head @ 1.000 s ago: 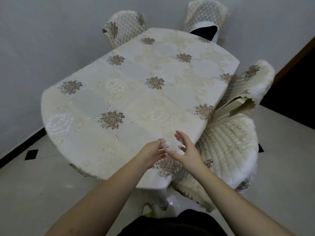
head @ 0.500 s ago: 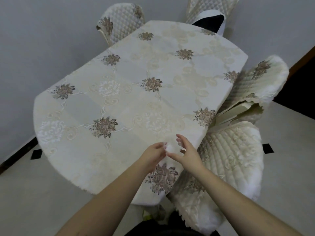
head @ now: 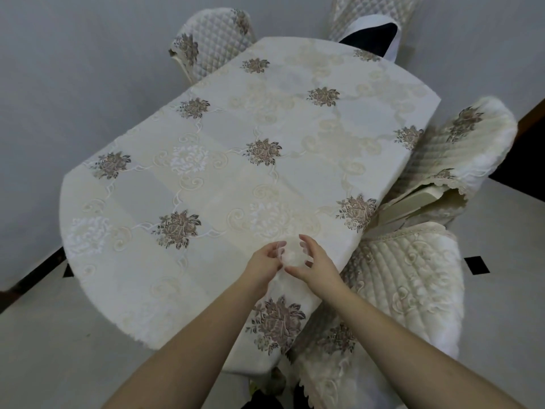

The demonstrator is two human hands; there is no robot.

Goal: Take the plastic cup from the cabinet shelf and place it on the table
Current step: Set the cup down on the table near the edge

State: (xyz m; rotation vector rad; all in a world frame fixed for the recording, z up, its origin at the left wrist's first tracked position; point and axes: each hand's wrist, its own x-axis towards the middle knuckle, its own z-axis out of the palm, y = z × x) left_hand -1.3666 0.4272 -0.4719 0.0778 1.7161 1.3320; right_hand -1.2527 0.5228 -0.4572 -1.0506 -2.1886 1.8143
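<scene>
A: Two bare hands meet over the near edge of a cloth-covered surface, a clear plastic cup between them. Which step is this?

B: The placing step, by the look of it. The cabinet shelf is nowhere in view, and the cup is already at the surface, over its near-right part, just in from the rim.

A: And the grip?

B: The left hand has fingertips curled against the cup's left side. The right hand cups the other side, thumb low, fingers arched over the top with gaps between them. Both look loosely closed on the cup, not clamped. The cup is so clear that its outline half vanishes against the pale cloth.

A: Is it down yet?

B: Cannot tell. Whether the base touches the cloth or hangs just above it does not show.

A: What surrounds it?

B: Nothing else stands on the surface. Quilted chairs sit close at the right, and two more stand at the far end.

A: What does the next move call for?

B: Probably settling the base flat and upright, then opening both hands outward without nudging it. A cup this light likely tips or slides easily, and the rim is near.
</scene>
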